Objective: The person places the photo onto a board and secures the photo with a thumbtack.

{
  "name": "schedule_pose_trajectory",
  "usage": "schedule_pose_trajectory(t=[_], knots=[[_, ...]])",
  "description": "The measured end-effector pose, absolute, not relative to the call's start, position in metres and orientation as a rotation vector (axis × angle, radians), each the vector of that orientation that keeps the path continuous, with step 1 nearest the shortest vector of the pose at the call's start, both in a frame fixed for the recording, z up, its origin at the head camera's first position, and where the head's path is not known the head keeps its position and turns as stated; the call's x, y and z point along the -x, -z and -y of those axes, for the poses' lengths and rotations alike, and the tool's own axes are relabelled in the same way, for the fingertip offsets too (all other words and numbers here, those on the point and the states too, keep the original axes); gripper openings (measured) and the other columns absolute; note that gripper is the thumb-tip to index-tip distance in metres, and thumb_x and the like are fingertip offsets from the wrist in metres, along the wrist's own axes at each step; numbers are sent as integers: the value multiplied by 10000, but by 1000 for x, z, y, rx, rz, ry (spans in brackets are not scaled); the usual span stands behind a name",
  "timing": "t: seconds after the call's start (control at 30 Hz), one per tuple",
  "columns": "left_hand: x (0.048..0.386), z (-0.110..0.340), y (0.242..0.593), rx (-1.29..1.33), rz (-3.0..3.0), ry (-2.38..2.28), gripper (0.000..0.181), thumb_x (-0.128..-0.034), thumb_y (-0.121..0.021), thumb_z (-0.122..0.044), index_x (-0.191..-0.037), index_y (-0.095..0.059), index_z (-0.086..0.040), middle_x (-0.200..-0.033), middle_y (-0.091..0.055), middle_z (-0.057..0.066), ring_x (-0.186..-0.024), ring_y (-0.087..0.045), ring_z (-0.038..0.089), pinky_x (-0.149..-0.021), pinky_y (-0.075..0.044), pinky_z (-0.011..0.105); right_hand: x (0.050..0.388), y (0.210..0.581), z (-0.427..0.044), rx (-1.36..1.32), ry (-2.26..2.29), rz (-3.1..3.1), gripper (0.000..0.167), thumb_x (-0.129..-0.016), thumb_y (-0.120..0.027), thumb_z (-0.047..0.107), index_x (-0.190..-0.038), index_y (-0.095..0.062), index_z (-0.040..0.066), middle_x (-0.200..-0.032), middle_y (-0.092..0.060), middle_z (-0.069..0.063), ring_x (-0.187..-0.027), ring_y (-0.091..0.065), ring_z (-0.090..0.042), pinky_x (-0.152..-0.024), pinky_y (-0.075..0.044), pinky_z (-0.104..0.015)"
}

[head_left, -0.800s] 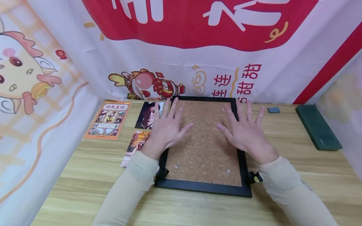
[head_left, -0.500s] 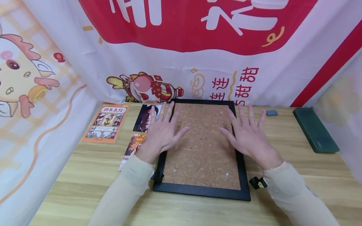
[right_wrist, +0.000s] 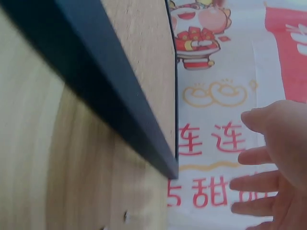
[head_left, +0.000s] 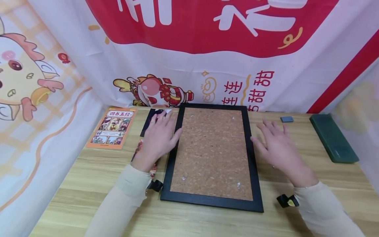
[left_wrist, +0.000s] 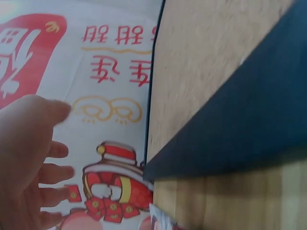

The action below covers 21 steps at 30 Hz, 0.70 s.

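A cork board point(head_left: 211, 154) in a black frame point(head_left: 211, 199) lies flat on the wooden table. Left of it, my left hand point(head_left: 160, 136) hovers with fingers loosely spread, its thumb near the frame's left side. That hand partly covers a portrait photo point(head_left: 146, 126) and an autumn-coloured photo point(head_left: 139, 147). On the other side, my right hand point(head_left: 278, 148) is held off the board, relaxed and holding nothing. Both wrist views show a bare hand beside the frame: the left hand point(left_wrist: 29, 167) and the right hand point(right_wrist: 283, 163) have slightly bent fingers.
An orange comic-style booklet point(head_left: 112, 128) lies at the back left. At the back right are a small blue-grey block point(head_left: 287, 119) and a dark green case point(head_left: 334, 138). A printed cloth point(head_left: 189, 65) hangs behind the table. Small specks lie near the frame's right side.
Both hands have moved apart from over the board, the left one to the left above the photos, the right one to the right. Their fingers have relaxed from straight to slightly bent.
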<state>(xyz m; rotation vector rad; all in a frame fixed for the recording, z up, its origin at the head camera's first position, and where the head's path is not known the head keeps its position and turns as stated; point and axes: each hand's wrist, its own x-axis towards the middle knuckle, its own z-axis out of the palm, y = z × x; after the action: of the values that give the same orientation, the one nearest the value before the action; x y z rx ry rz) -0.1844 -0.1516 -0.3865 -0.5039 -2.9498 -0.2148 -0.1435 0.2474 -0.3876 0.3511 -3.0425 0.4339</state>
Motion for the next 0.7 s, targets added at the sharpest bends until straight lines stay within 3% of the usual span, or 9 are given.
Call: schedule_pose_trajectory(t=[0.13,0.3,0.43,0.53,0.7], knots=[[186,168,384,412,2950,419,561,-1112,-529,-424,-1528,-586,-51,-1530,-632,196,-1425,-595,408,-1212,-449,583,141,391,-263,-273,-527,3068,535,-1115,-578,368,-1465,-575,-36,-1498,-576,-343,-1416,-498,-561,-1227,-297,-743],[191,189,384,253,2992,644,509,-1113,-519,-386,-1486,-628,-57,-1335,-753,180,-1194,-727,396,-1009,-573,585,138,401,-284,-212,-629,3105,426,-1089,-642,316,-1348,-664,-21,-1216,-728,-254,-1068,-690,-408,-935,-587,-628],[199,206,388,135,3084,700,507,-1116,-509,-380,-1484,-615,-47,-1180,-762,162,-990,-717,337,-872,-580,518,136,408,-295,-211,-672,3163,359,-1054,-708,298,-1256,-704,1,-1040,-739,-150,-905,-649,-266,-781,-606,-460],[206,216,394,75,3145,753,481,-1115,-509,-374,-1437,-634,-40,-1128,-730,151,-946,-663,314,-853,-545,486,134,414,-299,-226,-684,3194,302,-1036,-735,274,-1201,-724,22,-992,-735,-104,-868,-622,-232,-740,-569,-375],[222,230,403,-14,3193,774,529,-1101,-539,-369,-1453,-600,21,-1324,-669,250,-1180,-642,401,-1040,-524,571,136,425,-304,-240,-720,3236,253,-1023,-753,240,-1176,-725,41,-957,-716,-66,-844,-600,-212,-711,-528,-326]])
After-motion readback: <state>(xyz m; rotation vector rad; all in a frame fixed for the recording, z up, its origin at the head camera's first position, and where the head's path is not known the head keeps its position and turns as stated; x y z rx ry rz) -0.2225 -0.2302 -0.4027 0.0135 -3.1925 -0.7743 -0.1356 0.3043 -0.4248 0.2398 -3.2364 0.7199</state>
